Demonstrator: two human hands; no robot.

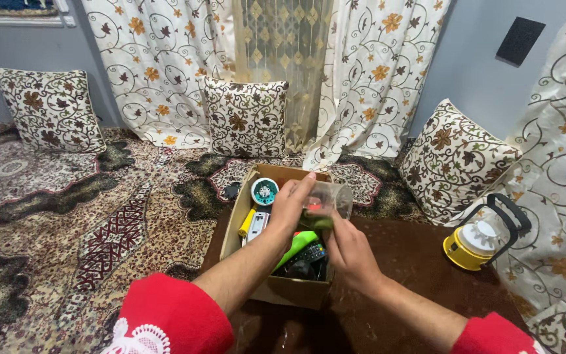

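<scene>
While both hands (pixel 322 223) grip clear cup (pixel 329 198), fingers closed, cardboard box (pixel 283 288) holds gadgets.

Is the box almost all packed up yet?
Partly. The cardboard box on the brown table already holds a round teal gadget, a remote and other bits. Both hands, left hand and right hand, hold a clear plastic cup above it. The yellow lantern sits outside.
</scene>
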